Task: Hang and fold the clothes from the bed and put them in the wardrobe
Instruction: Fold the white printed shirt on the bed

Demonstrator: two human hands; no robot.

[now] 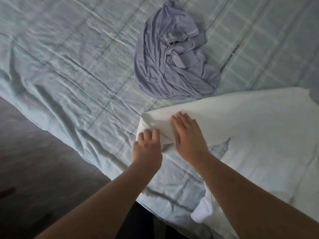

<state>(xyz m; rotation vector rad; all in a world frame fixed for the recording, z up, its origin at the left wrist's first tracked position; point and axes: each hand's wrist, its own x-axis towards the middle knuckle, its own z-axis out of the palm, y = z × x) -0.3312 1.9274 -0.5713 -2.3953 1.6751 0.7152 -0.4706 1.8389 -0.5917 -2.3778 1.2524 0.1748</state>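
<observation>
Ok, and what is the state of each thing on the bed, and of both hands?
white garment, spread on the bed, left end folded over.
lavender garment, crumpled in a heap, unfolded.
bed sheet, wrinkled.
left hand, fingers curled, gripping the white garment's end.
right hand, flat, pressing on the white garment.

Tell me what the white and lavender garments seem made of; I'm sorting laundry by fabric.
White garment: smooth matte knit, perhaps cotton; it lies flat with soft folds. Lavender garment: thin drapey jersey, slight sheen, bunched in many fine creases. Exact fibre unclear.
</observation>
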